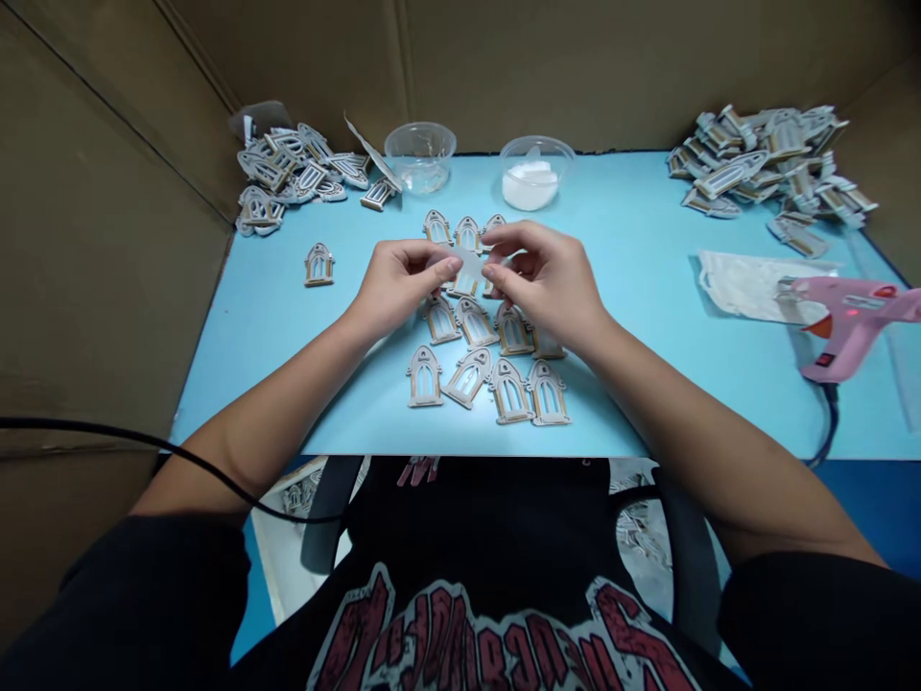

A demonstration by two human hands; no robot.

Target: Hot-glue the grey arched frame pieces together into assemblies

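Note:
My left hand (399,285) and my right hand (545,283) meet above the middle of the light blue table (619,403). Their fingertips pinch a small translucent plastic sheet (467,264) from both sides. Below and around the hands lie several miniature arched window frames of grey and tan card, such as one (424,377) near the front and another (467,281) partly under the sheet. Others are partly hidden by my hands. A single frame (318,265) lies apart to the left.
Heaps of window frames lie at the back left (277,173) and back right (769,163). Two clear plastic bowls (420,158) stand at the back, one holding white material (532,173). A pink glue gun (849,321) rests on a plastic bag at right. Cardboard walls surround the table.

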